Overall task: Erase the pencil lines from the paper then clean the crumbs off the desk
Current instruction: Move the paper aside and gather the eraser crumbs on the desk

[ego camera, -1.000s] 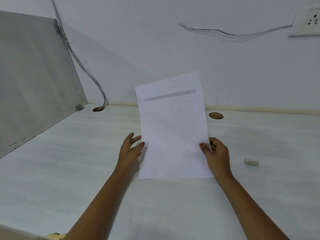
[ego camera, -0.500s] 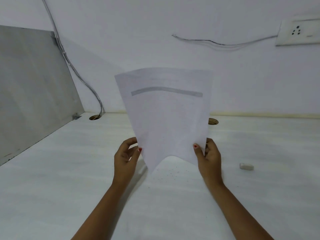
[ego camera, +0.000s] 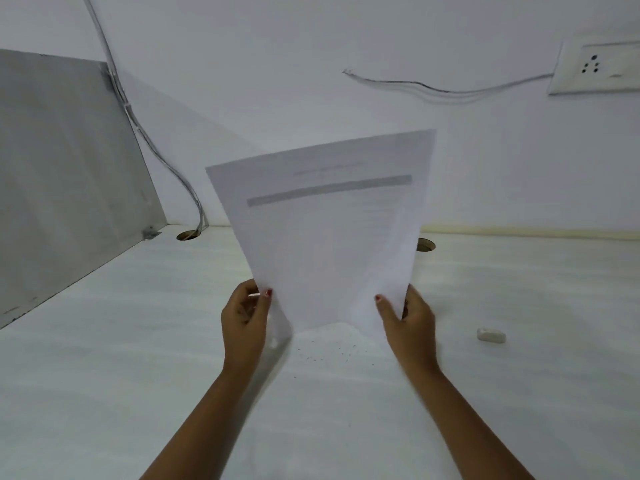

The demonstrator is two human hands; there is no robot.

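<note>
A white sheet of paper stands nearly upright above the white desk, bowed into a trough, with a grey printed bar showing through near its top. My left hand pinches its lower left edge and my right hand pinches its lower right edge. Small dark eraser crumbs lie scattered on the desk just below the sheet. A white eraser lies on the desk to the right of my right hand.
A grey partition panel walls off the desk's left side. Cables run down the wall into a cable hole; a second hole sits behind the paper. A wall socket is at the upper right.
The paper has been lifted off the desk, raised upright and curled inward between both hands. Crumbs now lie on the desk beneath it. The camera has tilted up a little.
</note>
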